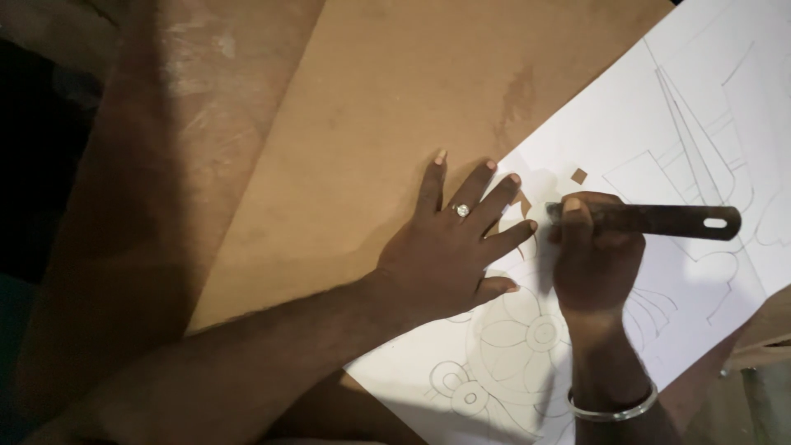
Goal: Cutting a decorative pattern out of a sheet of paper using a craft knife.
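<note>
Paper (pixel 709 107), a large white sheet printed with line drawings of flowers and angular shapes, lies flat on a brown board (pixel 371 107) that rests on the table (pixel 148 124). It runs from the lower middle of the view up to the top right corner. Near its upper left edge some small shapes are already cut out, so the brown board shows through the holes.

Your left hand (pixel 445 247) lies flat with its fingers spread, palm down, half on the board and half on the sheet's edge, pinning it. There is a ring on one finger.

Your right hand (pixel 595 264) is closed around a dark metal tool (pixel 659 220), a flat bar with a slot near its far end. The gripped end is pressed down on the sheet just beside your left fingertips. Its working tip is hidden under your fingers. A bangle sits on that wrist.

Judging by its look, the sheet is thin, light and limp, likely to slide on the smooth board and to tear easily around the cut-outs. It is best held by flat pressure close to the tool, not pinched at an edge. The tool looks stiff and fairly heavy, best gripped low, near its tip.
</note>
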